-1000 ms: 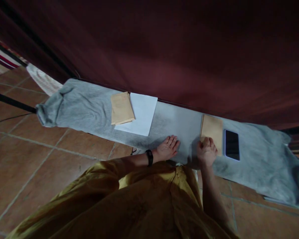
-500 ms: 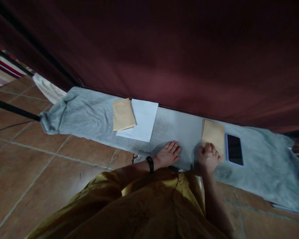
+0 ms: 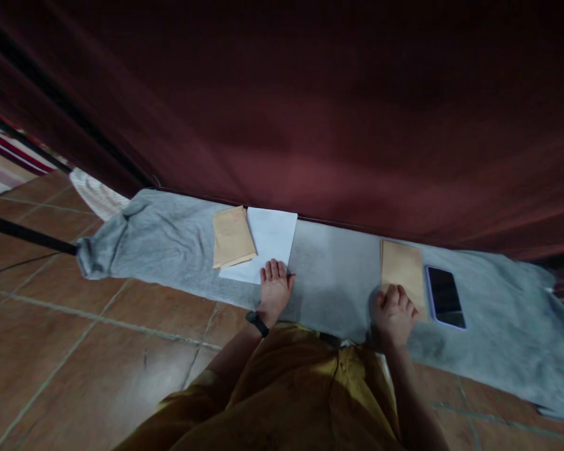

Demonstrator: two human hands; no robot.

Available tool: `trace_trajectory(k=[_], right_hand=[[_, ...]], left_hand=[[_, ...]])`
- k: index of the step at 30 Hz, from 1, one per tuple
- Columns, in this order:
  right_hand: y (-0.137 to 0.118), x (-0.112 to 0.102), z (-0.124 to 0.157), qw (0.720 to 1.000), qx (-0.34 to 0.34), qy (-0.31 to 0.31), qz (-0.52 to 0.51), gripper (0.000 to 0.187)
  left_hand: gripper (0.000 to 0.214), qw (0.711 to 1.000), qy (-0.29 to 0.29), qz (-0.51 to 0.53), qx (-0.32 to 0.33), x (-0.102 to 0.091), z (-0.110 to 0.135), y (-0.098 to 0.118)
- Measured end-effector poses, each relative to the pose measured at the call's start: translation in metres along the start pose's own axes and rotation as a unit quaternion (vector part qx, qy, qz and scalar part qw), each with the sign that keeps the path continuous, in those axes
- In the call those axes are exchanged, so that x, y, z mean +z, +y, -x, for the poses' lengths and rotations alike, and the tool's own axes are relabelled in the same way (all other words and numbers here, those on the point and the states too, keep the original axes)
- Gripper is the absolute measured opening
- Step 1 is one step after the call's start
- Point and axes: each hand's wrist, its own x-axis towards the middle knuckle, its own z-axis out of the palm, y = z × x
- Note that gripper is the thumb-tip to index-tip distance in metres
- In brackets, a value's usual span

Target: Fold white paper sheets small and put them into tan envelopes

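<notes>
My left hand (image 3: 275, 289), with a dark band (image 3: 257, 323) on its wrist, lies palm down with fingers stretched over the near right corner of a white sheet of paper (image 3: 271, 235). A few folded brown paper envelopes (image 3: 234, 238) overlap the left part of that sheet. Over the near edge of a second brown envelope stack (image 3: 402, 266) rests my right hand (image 3: 395, 316), its fingers loosely bent and slightly apart. I see nothing held in either hand. Right of this stack lies a phone (image 3: 445, 297) with a dark screen and a pale purple edge.
Everything lies on a long narrow surface covered with grey cloth (image 3: 336, 269). A dark red fabric (image 3: 310, 156) hangs along its far side. Tiled floor (image 3: 98, 357) shows in front, and a black bar (image 3: 28, 233) meets the surface's left end.
My left hand has moved left from the bare grey cloth onto the paper's corner. My right hand stays at the envelope, its fingers a little looser. The view has tilted up slightly.
</notes>
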Motion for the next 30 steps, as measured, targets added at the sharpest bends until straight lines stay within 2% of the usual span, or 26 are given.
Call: trace_trajectory(k=[6,12,16,18,21,25,28,30], right_hand=[[0.001,0.002,0.002,1.0,-0.005,0.005,-0.004,0.045],[0.003,0.004,0.003,1.0,-0.007,0.0,0.004,0.046],[0.002,0.006,0.003,1.0,-0.003,0.005,-0.002,0.047],[0.001,0.005,0.003,1.0,0.0,0.009,-0.006,0.047],[0.0,0.003,0.002,1.0,-0.001,0.0,-0.012,0.047],[0.0,-0.001,0.0,0.999,0.004,-0.014,-0.035,0.047],[-0.003,-0.004,-0.001,0.994,-0.002,-0.013,-0.109,0.046],[-0.009,-0.006,-0.002,0.979,-0.006,-0.023,-0.202,0.044]], left_hand=[[0.043,0.999,-0.018,-0.026,-0.017,-0.007,-0.005,0.013],[0.035,0.997,-0.058,0.017,-0.039,-0.024,-0.018,0.008],[0.031,0.996,-0.051,0.036,-0.066,-0.038,-0.023,0.002],[0.029,0.997,-0.035,0.037,-0.055,-0.044,-0.022,0.005],[0.027,0.999,-0.015,0.036,0.01,-0.048,-0.016,0.023],[0.033,0.99,-0.03,0.032,0.137,-0.047,-0.001,0.07],[0.034,0.976,-0.052,0.049,0.203,-0.044,0.011,0.106],[0.035,0.97,-0.067,0.061,0.226,-0.041,0.018,0.125]])
